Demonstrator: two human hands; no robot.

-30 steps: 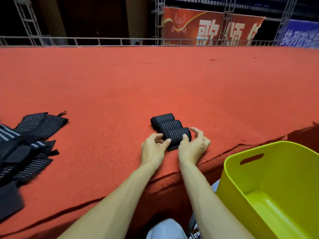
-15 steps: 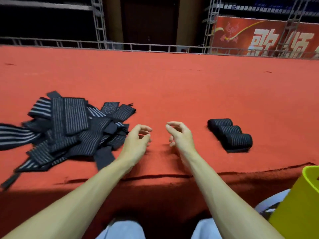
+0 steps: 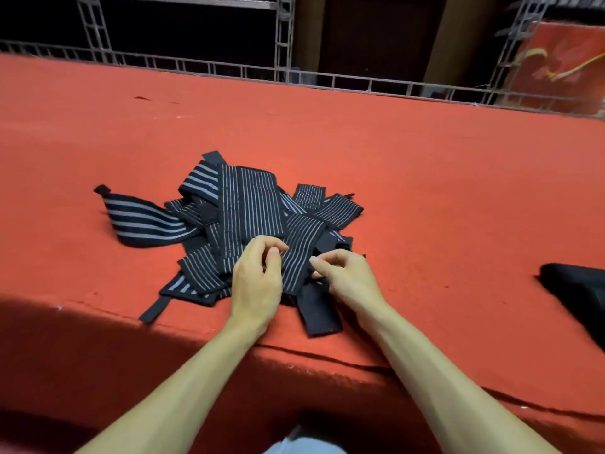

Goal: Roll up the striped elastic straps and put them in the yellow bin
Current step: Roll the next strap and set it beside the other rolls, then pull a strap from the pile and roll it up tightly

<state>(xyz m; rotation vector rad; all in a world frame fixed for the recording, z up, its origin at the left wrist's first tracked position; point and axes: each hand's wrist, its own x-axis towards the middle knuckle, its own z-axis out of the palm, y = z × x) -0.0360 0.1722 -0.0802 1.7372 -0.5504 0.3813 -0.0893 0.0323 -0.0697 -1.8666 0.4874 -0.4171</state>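
A heap of black elastic straps with grey stripes (image 3: 248,204) lies on the red carpeted platform (image 3: 425,191), near its front edge. Both hands are at the heap's near side, on either side of one striped strap (image 3: 299,250) that lies on top. My left hand (image 3: 258,280) hovers at that strap's left edge, its fingers curled and slightly apart with nothing between them. My right hand (image 3: 343,276) pinches the strap's right edge between thumb and forefinger. Some rolled straps (image 3: 579,290) show as a dark blur at the right edge. The yellow bin is out of view.
A plain black strap end (image 3: 317,312) sticks out towards the platform's front edge (image 3: 327,352), under my right wrist. A metal truss railing (image 3: 294,73) runs along the far side of the platform. Open carpet stretches behind the heap and to both sides.
My view has swung left, from the rolled straps and yellow bin to the loose heap. Both hands left the rolled straps, moved left and now reach a strap on the heap.
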